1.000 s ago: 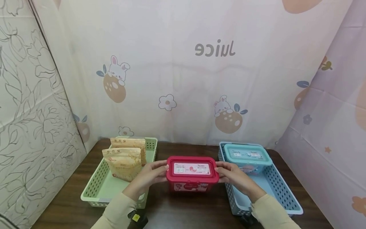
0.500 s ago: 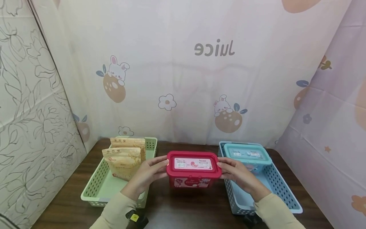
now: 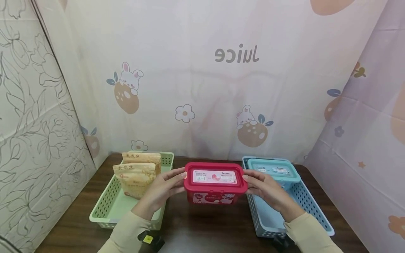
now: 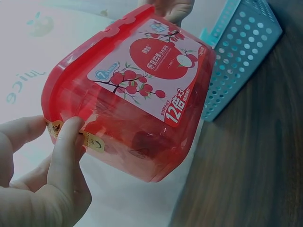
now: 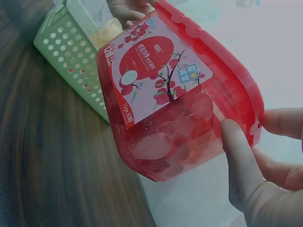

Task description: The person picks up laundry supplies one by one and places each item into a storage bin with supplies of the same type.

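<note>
Both hands hold a red box (image 3: 215, 182) by its two ends, lifted clear of the dark wooden table (image 3: 196, 228) between two baskets. The left hand (image 3: 162, 189) grips the left end, thumb curled against the side wall and fingers up at the lid rim; the left wrist view shows that thumb (image 4: 66, 146) pressed on the clear red wall. The right hand (image 3: 264, 189) grips the right end in the same way, its thumb (image 5: 236, 151) on the wall in the right wrist view. The box is closed with a red lid that carries a white label; through its see-through sides some red lumps show, though what they are cannot be told.

To the left stands a green basket (image 3: 104, 211) with two tan pouches (image 3: 136, 177) upright at its far end, one behind the other. To the right stands a blue basket (image 3: 310, 214) holding a light blue box (image 3: 273, 172) with its lid on, at the far end. The red box hangs just beside the blue basket's near left corner.
</note>
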### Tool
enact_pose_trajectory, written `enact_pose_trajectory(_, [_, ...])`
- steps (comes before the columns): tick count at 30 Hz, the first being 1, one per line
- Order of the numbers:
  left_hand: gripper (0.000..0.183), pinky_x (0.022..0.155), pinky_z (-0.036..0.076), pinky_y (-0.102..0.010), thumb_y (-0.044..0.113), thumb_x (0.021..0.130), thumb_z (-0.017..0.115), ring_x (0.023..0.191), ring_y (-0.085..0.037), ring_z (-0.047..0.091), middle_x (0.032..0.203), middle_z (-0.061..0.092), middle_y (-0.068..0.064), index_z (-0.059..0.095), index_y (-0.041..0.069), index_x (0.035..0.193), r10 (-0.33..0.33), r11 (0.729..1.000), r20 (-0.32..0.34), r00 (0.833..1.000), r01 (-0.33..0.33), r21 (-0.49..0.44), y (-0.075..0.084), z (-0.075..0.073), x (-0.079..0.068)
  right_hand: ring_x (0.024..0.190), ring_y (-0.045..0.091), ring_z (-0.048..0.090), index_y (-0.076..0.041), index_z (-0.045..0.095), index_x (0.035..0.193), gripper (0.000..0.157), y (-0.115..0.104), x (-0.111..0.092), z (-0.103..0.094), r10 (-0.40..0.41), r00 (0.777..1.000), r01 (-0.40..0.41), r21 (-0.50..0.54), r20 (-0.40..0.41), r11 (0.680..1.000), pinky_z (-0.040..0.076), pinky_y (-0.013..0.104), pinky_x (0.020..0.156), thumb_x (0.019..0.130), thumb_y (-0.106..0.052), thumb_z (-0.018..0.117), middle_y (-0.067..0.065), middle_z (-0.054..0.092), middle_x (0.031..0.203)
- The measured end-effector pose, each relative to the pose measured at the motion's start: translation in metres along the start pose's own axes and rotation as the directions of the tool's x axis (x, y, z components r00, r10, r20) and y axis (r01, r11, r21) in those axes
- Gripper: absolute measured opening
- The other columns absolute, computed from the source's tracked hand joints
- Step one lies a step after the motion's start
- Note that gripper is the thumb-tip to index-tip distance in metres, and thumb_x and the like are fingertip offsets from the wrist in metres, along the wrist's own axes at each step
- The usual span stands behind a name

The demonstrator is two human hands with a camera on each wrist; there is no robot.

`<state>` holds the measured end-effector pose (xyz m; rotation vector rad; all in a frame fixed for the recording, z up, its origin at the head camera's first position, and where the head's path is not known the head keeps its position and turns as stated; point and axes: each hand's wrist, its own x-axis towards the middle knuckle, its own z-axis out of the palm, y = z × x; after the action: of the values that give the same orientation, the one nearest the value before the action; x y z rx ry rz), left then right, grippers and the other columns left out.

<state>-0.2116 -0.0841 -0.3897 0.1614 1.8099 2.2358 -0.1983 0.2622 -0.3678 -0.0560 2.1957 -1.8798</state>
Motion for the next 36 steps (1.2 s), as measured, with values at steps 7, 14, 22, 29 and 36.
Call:
enact_pose_trajectory(7, [0.055,0.091,0.056,-0.039,0.026,0.094,0.073,0.109,-0.028,0.067,0.131,0.063,-0.018,0.056,0.000,0.140,0.005,1.000,0.006,1.000,-0.005,0.008,0.006,0.002,-0.001,0.103,0.025,0.068,0.003,0.037,0.150,0.064,-0.004,-0.004,-0.001,-0.020,1.000,0.020,0.010,0.009,1.000,0.056,0.039,0.092,0.101,-0.031,0.061,0.021,0.055,0.135])
enact_pose_trajectory(14, [0.054,0.090,0.057,-0.038,0.025,0.095,0.072,0.109,-0.028,0.067,0.131,0.063,-0.018,0.056,0.000,0.140,0.013,1.000,0.013,1.000,-0.013,0.003,0.008,0.003,-0.002,0.103,0.024,0.068,0.002,0.037,0.150,0.063,-0.007,-0.006,-0.003,-0.027,0.999,0.027,0.003,0.024,1.000,0.054,0.042,0.094,0.102,-0.031,0.060,0.021,0.055,0.135])
enact_pose_trajectory(22, [0.054,0.089,0.057,-0.037,0.025,0.095,0.072,0.111,-0.028,0.066,0.132,0.062,-0.018,0.056,0.001,0.140,0.013,1.000,0.035,0.999,-0.013,0.009,0.009,0.008,0.000,0.104,0.024,0.067,0.003,0.035,0.151,0.064,-0.005,-0.007,-0.010,-0.032,0.999,0.032,-0.007,0.016,0.999,0.055,0.041,0.093,0.102,-0.030,0.059,0.023,0.052,0.139])
enact_pose_trajectory(29, [0.054,0.090,0.056,-0.038,0.023,0.096,0.071,0.109,-0.029,0.066,0.132,0.061,-0.020,0.053,-0.001,0.141,0.036,0.999,0.069,0.997,-0.035,-0.010,0.006,0.014,0.002,0.103,0.023,0.068,0.006,0.033,0.151,0.065,-0.005,-0.010,-0.018,-0.036,0.999,0.036,-0.009,0.021,0.999,0.056,0.037,0.090,0.103,-0.028,0.058,0.024,0.049,0.141])
enact_pose_trajectory(36, [0.054,0.090,0.056,-0.038,0.023,0.096,0.071,0.112,-0.029,0.065,0.134,0.059,-0.020,0.053,-0.002,0.140,0.055,0.998,0.104,0.993,-0.053,-0.019,0.004,0.023,0.005,0.104,0.021,0.067,0.006,0.033,0.152,0.064,-0.005,-0.015,-0.027,-0.042,0.999,0.042,-0.023,0.014,0.999,0.056,0.037,0.091,0.104,-0.028,0.057,0.022,0.050,0.141])
